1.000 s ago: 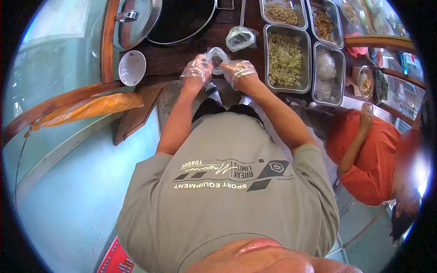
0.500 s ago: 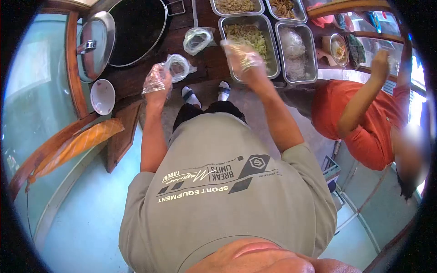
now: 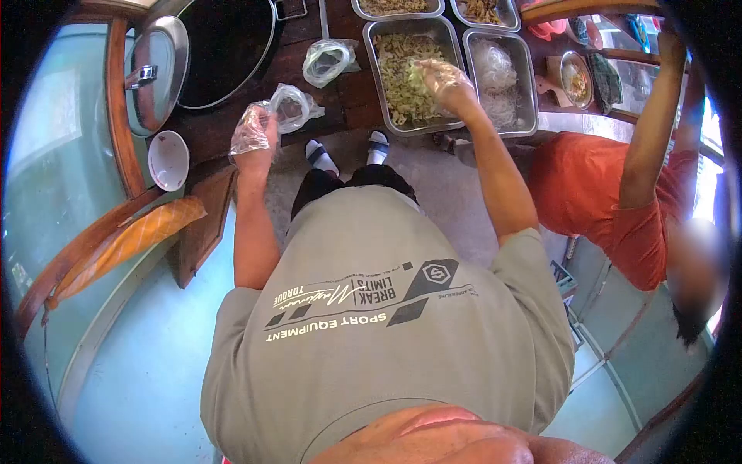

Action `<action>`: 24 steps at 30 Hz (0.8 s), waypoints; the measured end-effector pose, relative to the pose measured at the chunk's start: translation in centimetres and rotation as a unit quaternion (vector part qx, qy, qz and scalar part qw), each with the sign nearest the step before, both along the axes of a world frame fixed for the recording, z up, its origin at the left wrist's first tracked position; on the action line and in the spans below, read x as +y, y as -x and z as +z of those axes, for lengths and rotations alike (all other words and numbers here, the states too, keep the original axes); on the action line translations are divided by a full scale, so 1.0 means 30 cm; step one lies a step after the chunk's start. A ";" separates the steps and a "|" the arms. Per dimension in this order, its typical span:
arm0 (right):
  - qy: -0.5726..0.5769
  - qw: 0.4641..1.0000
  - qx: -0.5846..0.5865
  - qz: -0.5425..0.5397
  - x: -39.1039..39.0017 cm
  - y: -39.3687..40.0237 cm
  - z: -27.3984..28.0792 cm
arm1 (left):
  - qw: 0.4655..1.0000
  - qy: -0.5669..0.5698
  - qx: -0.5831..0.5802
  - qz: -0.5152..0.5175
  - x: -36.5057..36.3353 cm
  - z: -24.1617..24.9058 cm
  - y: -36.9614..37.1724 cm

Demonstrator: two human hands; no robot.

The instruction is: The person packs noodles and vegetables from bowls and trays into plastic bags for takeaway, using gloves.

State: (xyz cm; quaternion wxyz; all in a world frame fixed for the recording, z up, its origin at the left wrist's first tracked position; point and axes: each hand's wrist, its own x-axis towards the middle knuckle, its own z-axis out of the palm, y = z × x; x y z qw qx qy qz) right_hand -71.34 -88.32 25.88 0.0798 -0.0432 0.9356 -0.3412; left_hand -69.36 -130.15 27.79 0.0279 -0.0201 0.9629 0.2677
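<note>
My left hand (image 3: 255, 133), in a clear plastic glove, is closed on the edge of an opened clear plastic bag (image 3: 292, 110). Its rim is folded into a round mouth. Over the right side of a metal tray (image 3: 376, 39) of chopped pale-green vegetable (image 3: 402, 81) hovers my right hand (image 3: 444, 81), also gloved. A small clump of the chopped vegetable (image 3: 416, 77) shows at its pinched fingertips. A second opened plastic bag (image 3: 328, 62) sits on the dark wooden counter (image 3: 348, 104), beyond the first one.
Right of the vegetable tray is a metal tray of white noodles (image 3: 495, 73); two more food trays stand behind. A large dark pan (image 3: 228, 50), a glass lid (image 3: 161, 73) and a white bowl (image 3: 170, 160) are at left. A person in red (image 3: 587, 185) stands at right.
My right hand has moved right and slightly up over the tray, and a clump of vegetable now shows in its fingers. My left hand keeps the bag. The other person's arm has risen.
</note>
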 end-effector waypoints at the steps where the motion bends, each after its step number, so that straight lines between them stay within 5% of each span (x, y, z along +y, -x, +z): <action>1: -0.037 0.997 0.020 0.057 -0.010 -0.013 0.038 | 1.000 0.006 0.008 -0.001 -0.003 -0.003 -0.001; 3: -0.110 0.978 0.058 0.170 -0.036 -0.039 0.084 | 1.000 0.018 0.022 -0.005 -0.005 -0.008 -0.007; 4: -0.196 0.959 0.055 0.200 -0.029 -0.025 -0.065 | 0.999 0.019 0.025 -0.007 -0.004 -0.010 -0.012; 7: -0.267 0.942 0.075 0.187 -0.113 -0.060 -0.076 | 0.999 0.015 0.032 -0.011 -0.009 -0.023 -0.017; 8: -0.256 0.937 0.119 0.203 -0.111 -0.044 -0.088 | 0.999 0.009 0.032 -0.009 -0.015 -0.041 -0.019; 11: -0.146 0.987 -0.062 0.037 -0.128 -0.009 0.052 | 0.999 0.001 0.042 -0.009 -0.021 -0.049 -0.023; 13: 0.061 0.995 -0.053 -0.052 -0.034 0.029 -0.068 | 0.999 0.012 0.036 -0.003 -0.021 -0.043 -0.022; 15: -0.127 0.991 0.012 0.026 0.000 0.034 0.007 | 0.999 0.036 0.012 0.011 -0.023 -0.034 -0.024; 18: -0.081 0.996 0.005 0.034 0.039 0.014 0.051 | 1.000 0.017 0.009 0.011 -0.052 -0.057 -0.028; 24: -0.218 0.946 0.099 0.220 -0.073 0.025 0.009 | 1.000 0.017 0.005 0.010 -0.049 -0.033 -0.033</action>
